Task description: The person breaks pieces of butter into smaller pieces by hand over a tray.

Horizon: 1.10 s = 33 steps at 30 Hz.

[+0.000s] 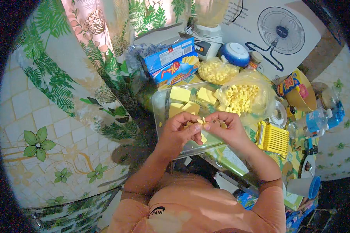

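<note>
Both hands meet above a clear plastic tray. My left hand is closed in a pinch on small pale yellow pieces that look like cheese. Opposite it, my right hand pinches the same pieces with thumb and fingertips. The fingers partly hide them. Behind the hands in the tray lie a whole yellow cheese block, a cut block and more chunks. An open plastic bag of small cheese cubes rests at the tray's right side.
A yellow slicer lies right of my right forearm. Behind the tray stand a blue box, a second bag of cubes, a blender base and a blue bowl. Water bottles and a tan tub are farther right.
</note>
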{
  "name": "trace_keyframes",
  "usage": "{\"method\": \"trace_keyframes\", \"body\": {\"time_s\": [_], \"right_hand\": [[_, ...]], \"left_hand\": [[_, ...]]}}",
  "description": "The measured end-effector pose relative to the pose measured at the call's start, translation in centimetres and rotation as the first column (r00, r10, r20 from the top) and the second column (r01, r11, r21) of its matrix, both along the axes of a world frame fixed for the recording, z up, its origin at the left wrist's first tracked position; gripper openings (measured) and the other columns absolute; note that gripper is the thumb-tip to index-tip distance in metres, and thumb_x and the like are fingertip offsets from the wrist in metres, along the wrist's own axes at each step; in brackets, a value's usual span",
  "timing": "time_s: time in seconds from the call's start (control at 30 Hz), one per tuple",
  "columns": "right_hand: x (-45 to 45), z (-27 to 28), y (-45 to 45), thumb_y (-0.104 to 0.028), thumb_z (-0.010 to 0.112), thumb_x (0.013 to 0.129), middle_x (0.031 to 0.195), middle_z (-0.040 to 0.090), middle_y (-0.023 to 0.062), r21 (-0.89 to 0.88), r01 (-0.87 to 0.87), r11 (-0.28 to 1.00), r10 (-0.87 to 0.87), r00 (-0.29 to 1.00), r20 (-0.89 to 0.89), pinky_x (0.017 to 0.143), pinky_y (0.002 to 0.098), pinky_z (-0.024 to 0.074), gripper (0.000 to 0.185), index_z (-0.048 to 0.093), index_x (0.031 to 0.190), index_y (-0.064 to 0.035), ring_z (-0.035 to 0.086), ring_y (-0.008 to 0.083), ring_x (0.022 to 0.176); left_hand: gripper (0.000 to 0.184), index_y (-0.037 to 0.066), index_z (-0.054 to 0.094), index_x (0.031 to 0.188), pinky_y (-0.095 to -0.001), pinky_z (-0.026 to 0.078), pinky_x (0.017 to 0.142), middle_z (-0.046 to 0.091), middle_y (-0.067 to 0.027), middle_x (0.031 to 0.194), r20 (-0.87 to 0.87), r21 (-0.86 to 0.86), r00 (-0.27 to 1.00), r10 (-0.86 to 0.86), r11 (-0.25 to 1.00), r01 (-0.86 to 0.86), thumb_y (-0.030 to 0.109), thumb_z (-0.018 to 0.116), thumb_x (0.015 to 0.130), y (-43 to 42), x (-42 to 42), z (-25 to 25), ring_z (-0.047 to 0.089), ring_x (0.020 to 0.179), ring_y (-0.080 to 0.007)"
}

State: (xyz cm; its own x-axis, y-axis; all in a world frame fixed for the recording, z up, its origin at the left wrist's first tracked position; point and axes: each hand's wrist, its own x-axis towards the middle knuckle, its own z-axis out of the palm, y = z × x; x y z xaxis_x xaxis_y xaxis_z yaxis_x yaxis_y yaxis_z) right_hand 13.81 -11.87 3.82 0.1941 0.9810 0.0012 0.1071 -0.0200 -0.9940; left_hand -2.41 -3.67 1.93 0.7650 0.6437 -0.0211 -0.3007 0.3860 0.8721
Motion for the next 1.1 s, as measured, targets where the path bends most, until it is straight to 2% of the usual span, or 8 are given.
{"method": "trace_keyframes", "body": {"time_s": [0.2, 0.3, 0.6, 0.7, 0.8, 0.9, 1.0, 1.1], "right_hand": [[0.1, 0.2, -0.2, -0.017, 0.069, 0.079, 0.056, 0.044, -0.0101, -0.006, -0.018, 1.0, 0.018, 0.998, 0.056, 0.045, 0.0179, 0.0233, 0.014, 0.064, 0.085, -0.0051, 0.033, -0.0009, 0.051], [0.2, 0.0, -0.1, -0.016, 0.068, 0.079, 0.056, 0.045, -0.0099, 0.038, -0.027, 0.999, 0.023, 0.996, 0.083, 0.045, 0.0179, 0.024, 0.013, 0.065, 0.084, -0.0049, 0.034, -0.0008, 0.051], [0.3, 0.7, 0.1, -0.018, 0.068, 0.079, 0.07, 0.06, -0.0038, -0.026, -0.055, 0.998, 0.054, 0.997, -0.054, 0.054, 0.019, 0.0374, 0.016, 0.066, 0.084, -0.0032, 0.047, 0.0024, 0.061], [0.1, 0.2, 0.1, -0.019, 0.068, 0.078, 0.068, 0.059, -0.0038, 0.016, -0.009, 1.0, 0.009, 1.0, -0.003, 0.054, 0.0189, 0.0369, 0.017, 0.066, 0.083, -0.0028, 0.047, 0.0022, 0.06], [0.0, 0.9, -0.2, -0.02, 0.069, 0.078, 0.062, 0.056, -0.0057, -0.118, -0.009, 0.993, 0.012, 1.0, 0.022, 0.051, 0.0182, 0.0333, 0.017, 0.066, 0.081, -0.0038, 0.044, 0.0012, 0.056], [0.0, 1.1, -0.3, -0.021, 0.069, 0.078, 0.056, 0.049, -0.0086, -0.093, -0.012, 0.996, 0.022, 0.995, 0.1, 0.047, 0.0179, 0.0275, 0.015, 0.066, 0.08, -0.0057, 0.039, 0.0, 0.052], [0.1, 0.5, 0.1, -0.02, 0.069, 0.077, 0.056, 0.048, -0.0089, 0.02, -0.034, 0.999, 0.032, 0.995, 0.091, 0.047, 0.0176, 0.027, 0.015, 0.066, 0.08, -0.0058, 0.038, -0.0001, 0.052], [0.6, 0.7, -0.1, -0.016, 0.067, 0.078, 0.065, 0.055, -0.0061, -0.088, -0.041, 0.995, 0.049, 0.995, 0.09, 0.053, 0.0174, 0.0331, 0.014, 0.065, 0.083, -0.0027, 0.042, 0.0005, 0.059]], "left_hand": [[0.007, 0.001, 0.054, 0.088, -0.0278, 0.049, 0.05, 0.058, -0.0068, 0.075, -0.117, 0.075, 0.992, 0.042, 0.997, -0.033, 0.006, 0.056, 0.083, -0.2, -0.1, 0.5, 0.055, 0.054, -0.0137], [0.007, 0.0, 0.055, 0.087, -0.0277, 0.049, 0.049, 0.059, -0.0072, 0.076, -0.108, 0.061, 0.994, 0.016, 0.998, -0.009, 0.007, 0.056, 0.083, -0.2, -0.1, 0.5, 0.055, 0.054, -0.0132], [0.014, -0.001, 0.059, 0.093, -0.0247, 0.047, 0.05, 0.059, -0.0053, 0.072, -0.113, 0.008, 0.994, 0.005, 1.0, -0.004, 0.009, 0.059, 0.083, -0.2, -0.3, 0.8, 0.056, 0.055, -0.0115], [0.016, -0.001, 0.058, 0.095, -0.0235, 0.045, 0.049, 0.059, -0.0052, 0.072, -0.12, 0.03, 0.993, 0.025, 0.999, -0.021, 0.01, 0.059, 0.083, -0.1, -0.3, 0.6, 0.056, 0.054, -0.0113], [0.017, -0.001, 0.058, 0.096, -0.0233, 0.044, 0.05, 0.059, -0.0051, 0.073, -0.169, 0.074, 0.985, 0.032, 0.997, -0.02, 0.01, 0.059, 0.083, -0.2, -0.4, 0.8, 0.055, 0.054, -0.011], [0.016, -0.001, 0.058, 0.096, -0.0237, 0.044, 0.05, 0.06, -0.0051, 0.073, -0.17, 0.09, 0.985, 0.029, 0.996, -0.014, 0.01, 0.059, 0.083, -0.1, -0.2, 0.4, 0.055, 0.054, -0.0108], [0.017, -0.003, 0.057, 0.093, -0.0269, 0.047, 0.045, 0.057, -0.0071, 0.067, -0.199, 0.144, 0.979, 0.041, 0.99, -0.012, 0.011, 0.053, 0.083, -0.4, 0.0, 1.0, 0.053, 0.05, -0.0127], [0.017, -0.003, 0.057, 0.094, -0.0274, 0.048, 0.046, 0.058, -0.0081, 0.071, -0.202, 0.125, 0.979, 0.019, 0.992, 0.006, 0.01, 0.053, 0.083, -0.2, 0.0, 0.9, 0.054, 0.052, -0.0131]]}}
